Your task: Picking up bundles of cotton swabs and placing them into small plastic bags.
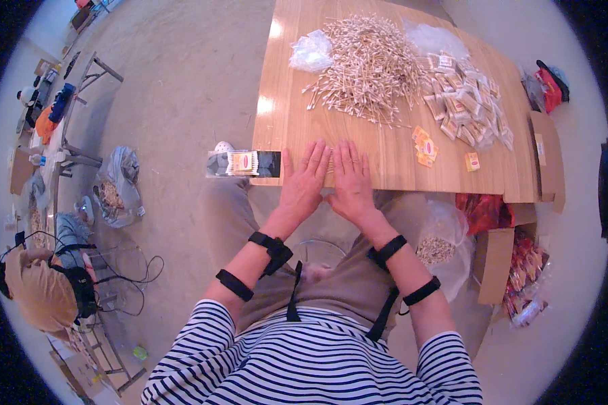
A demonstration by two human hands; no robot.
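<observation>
My left hand (304,177) lies on the wooden table near its front edge, fingers stretched out and pointing away from me. Beside it, my right hand (351,181) is laid out the same way. In the narrow gap between them a few cotton swabs (330,162) show; the fingers partly hide them. Left of my left hand, a clear bag (216,164) with swabs and a yellow-orange label card (244,163) sticks out over the table's left edge. Farther back rises a big heap of loose cotton swabs (368,67).
Filled swab packets (469,104) are piled at the right, near loose label cards (424,146) and a single card (471,162). Crumpled clear plastic (312,51) lies beside the heap. Cardboard boxes (496,266) stand below right. At far left, a person (44,287) sits by another table.
</observation>
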